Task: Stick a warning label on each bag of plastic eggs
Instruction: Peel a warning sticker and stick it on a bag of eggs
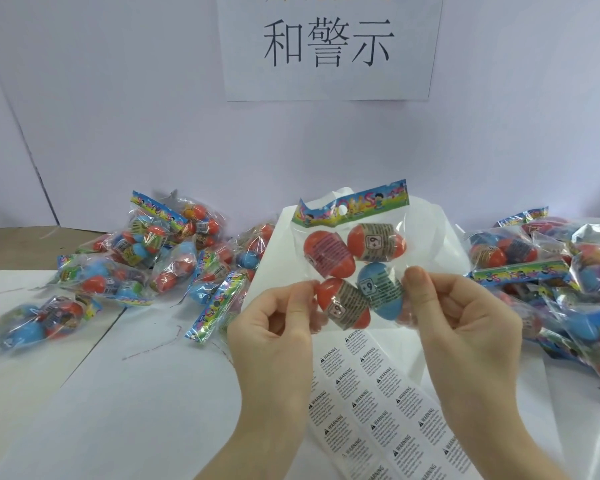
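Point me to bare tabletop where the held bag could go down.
Free: the white surface at near left, between the left pile of bags and the label sheet. Crowded: the left pile, and the right pile running to the table edge. Centre is taken by the sheet.

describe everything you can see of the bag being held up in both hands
The bag is clear, glossy plastic with a colourful cartoon header strip across its top, punched with a hang hole. Inside are four plastic eggs, three orange-red and one blue, each wrapped in a printed band, some showing a 6+ mark. It is held upright above the sheet of warning labels, pinched at its lower sides by the left hand and right hand.
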Motion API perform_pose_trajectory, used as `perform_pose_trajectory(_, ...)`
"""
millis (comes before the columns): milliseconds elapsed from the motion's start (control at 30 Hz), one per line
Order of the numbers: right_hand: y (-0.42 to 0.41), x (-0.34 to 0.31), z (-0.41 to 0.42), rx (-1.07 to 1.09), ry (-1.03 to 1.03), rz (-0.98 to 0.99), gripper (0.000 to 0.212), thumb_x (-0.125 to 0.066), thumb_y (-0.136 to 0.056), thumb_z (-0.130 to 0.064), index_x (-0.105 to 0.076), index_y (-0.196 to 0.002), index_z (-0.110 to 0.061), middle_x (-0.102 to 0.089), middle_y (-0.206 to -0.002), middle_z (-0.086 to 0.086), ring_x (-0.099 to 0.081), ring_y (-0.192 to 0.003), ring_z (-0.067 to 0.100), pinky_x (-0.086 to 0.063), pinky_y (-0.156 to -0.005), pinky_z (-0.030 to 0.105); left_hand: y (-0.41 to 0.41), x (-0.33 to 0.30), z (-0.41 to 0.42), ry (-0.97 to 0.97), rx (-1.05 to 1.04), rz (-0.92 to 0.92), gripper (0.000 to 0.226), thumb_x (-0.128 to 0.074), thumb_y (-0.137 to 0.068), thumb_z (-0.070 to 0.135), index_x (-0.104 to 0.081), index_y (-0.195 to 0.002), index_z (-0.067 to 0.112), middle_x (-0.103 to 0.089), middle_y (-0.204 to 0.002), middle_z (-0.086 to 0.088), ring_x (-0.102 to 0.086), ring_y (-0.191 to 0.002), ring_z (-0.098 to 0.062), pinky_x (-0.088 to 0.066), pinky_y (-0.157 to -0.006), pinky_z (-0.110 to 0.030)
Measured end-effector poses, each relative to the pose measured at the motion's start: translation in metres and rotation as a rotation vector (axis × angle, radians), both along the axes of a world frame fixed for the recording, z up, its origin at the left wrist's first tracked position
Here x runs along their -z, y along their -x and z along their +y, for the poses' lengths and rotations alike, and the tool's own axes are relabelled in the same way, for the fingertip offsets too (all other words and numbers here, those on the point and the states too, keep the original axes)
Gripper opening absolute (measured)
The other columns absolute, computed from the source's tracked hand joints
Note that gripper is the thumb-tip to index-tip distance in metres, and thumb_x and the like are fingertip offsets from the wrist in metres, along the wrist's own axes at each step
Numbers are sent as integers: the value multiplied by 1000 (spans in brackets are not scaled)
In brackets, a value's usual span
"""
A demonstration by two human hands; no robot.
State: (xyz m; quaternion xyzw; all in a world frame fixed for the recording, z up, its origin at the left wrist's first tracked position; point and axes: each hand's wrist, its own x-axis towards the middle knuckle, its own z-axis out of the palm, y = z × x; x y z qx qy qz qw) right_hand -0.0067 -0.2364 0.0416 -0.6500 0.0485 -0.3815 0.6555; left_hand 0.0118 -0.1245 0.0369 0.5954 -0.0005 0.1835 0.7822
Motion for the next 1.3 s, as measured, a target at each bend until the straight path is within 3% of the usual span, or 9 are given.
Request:
perform_pose_trajectory(300,2,0,1,-29,-38,41,22,-62,-65,-40,-65,-67,-18,-70,-59,-8,-63,-52,2,-51,-56,13,0,1,2,-61,-24,-8,40,-63,-84,6,-70,-50,26,-67,-53,8,-55,-46,3,-44,-51,-7)
perform_pose_trajectory(567,1,-3,-3,-417,-145,173,41,-63,-64,-47,-72,-88,-14,-74,-86,4,-71,-77,21,-59,-67,30,5,-1,-1,-176,112,-66,15,-58,-92,27,-69,-83,22,-71,-87,-5,-68,-76,-15,-52,-67,-18)
perform_pose_trajectory(667,3,-5,-3,-520,-154,184,34,-70,-58,-41,-75,-86,-23,-74,-86,1,-70,-78,15,-56,-74,24,6,-1,0,-201,200,4,38,-63,-67,55,-65,-91,24,-72,-91,1,-68,-83,-22,-53,-74,-31)
perform_pose_trajectory(767,5,-8,-5,-556,-152,232,33,-71,-52,-42,-77,-79,-23,-73,-77,2,-63,-70,11,-50,-72,23,4,-4,1,-161,317,68,65,-73,-50,57,-63,-104,21,-71,-94,0,-70,-78,-16,-54,-65,-26)
perform_pose_trajectory(867,5,-9,-5,-548,-122,240,33,-72,-49,-44,-77,-72,-21,-71,-68,6,-61,-63,11,-48,-71,22,4,-9,4,-135,431,35,36,-81,-58,40,-72,-78,12,-70,-68,-2,-64,-54,-11,-49,-50,-17)
perform_pose_trajectory(933,5,-10,-5,-553,-118,204,30,-72,-46,-41,-76,-66,-19,-68,-59,5,-58,-54,11,-50,-62,17,3,-11,7,-93,468,31,33,-83,-55,38,-72,-69,10,-68,-62,-4,-61,-50,-12,-48,-48,-18)
perform_pose_trajectory(1033,6,-12,-10,-591,-70,194,34,-85,-38,-31,-78,-70,-24,-74,-73,2,-66,-65,8,-51,-62,13,1,-14,10,-93,481,22,34,-71,-50,39,-72,-64,8,-67,-59,-6,-59,-46,-14,-48,-48,-19)
perform_pose_trajectory(1167,6,-16,-21,-582,-83,186,60,-84,-39,-54,-75,-91,-25,-75,-89,-1,-69,-78,7,-49,-66,16,0,-18,16,-300,546,17,29,-83,-47,33,-72,-62,11,-66,-56,-3,-60,-45,-12,-48,-44,-19)
perform_pose_trajectory(1300,6,-20,-29,-482,1,236,48,-87,-24,-23,-77,-70,-18,-74,-75,2,-67,-68,9,-48,-65,19,-2,-16,19,-526,586,56,33,-84,-45,35,-75,-73,20,-71,-66,-2,-64,-58,-10,-52,-54,-24)
